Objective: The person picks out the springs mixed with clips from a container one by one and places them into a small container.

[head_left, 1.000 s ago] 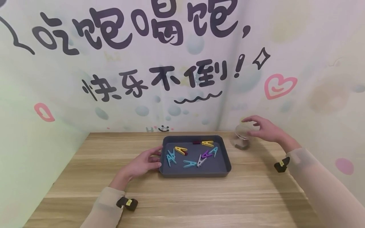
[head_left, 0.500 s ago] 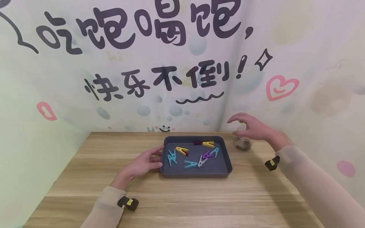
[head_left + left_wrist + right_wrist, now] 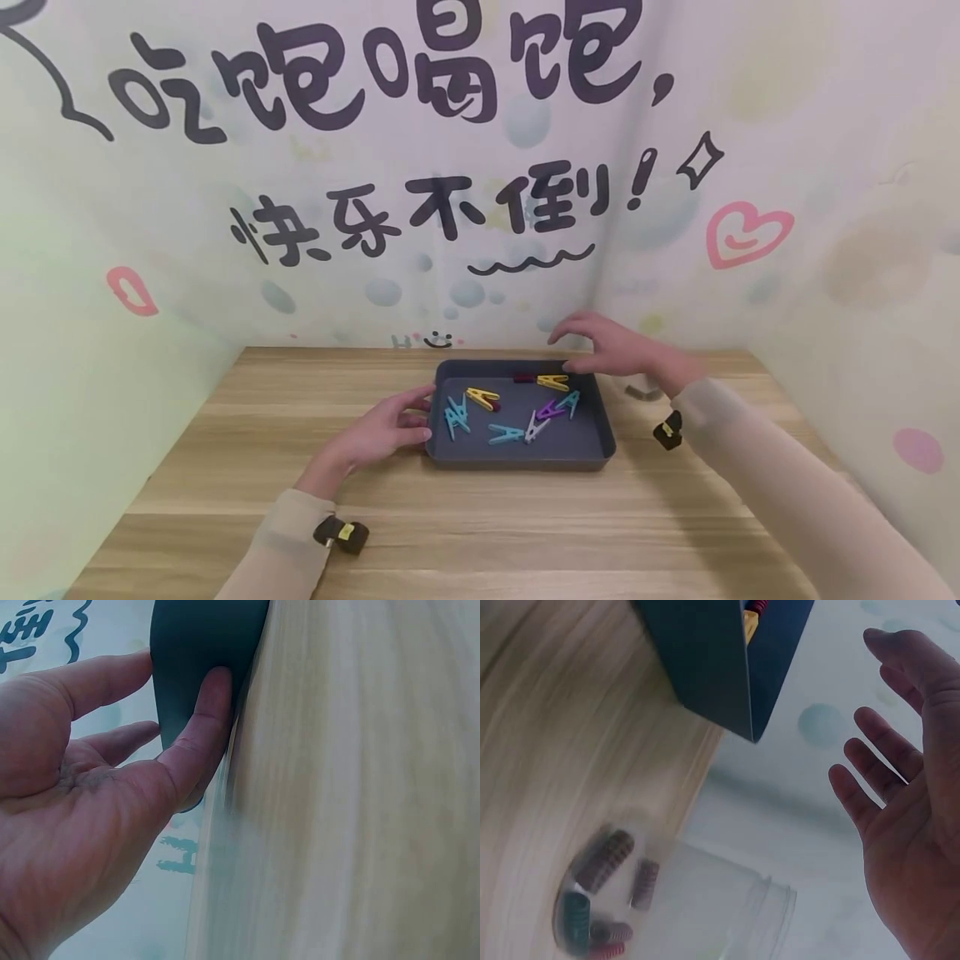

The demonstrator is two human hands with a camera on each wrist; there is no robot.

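Observation:
A dark grey tray [image 3: 521, 462] holds several plastic clothespins, among them a yellow clothespin [image 3: 553, 382], a purple clothespin [image 3: 550, 409] and a white clothespin [image 3: 536, 427]. Near the yellow ones lie small dark red ribbed pieces [image 3: 523, 378]. My left hand [image 3: 386, 429] touches the tray's left wall; in the left wrist view its fingertips rest against that wall. Above the tray's back right corner hovers my right hand [image 3: 607, 346], fingers spread and holding nothing. Behind it a clear jar [image 3: 720, 900] contains several ribbed coloured pieces [image 3: 604, 861], mostly hidden in the head view.
The wooden table [image 3: 420, 533] runs back to a printed wall cloth [image 3: 360, 308] with large lettering. Beneath my right forearm the jar stands on the table, to the right of the tray.
My right hand has moved left, from over the clear jar to the tray's back right corner. The left hand stays at the tray. The view has shifted slightly.

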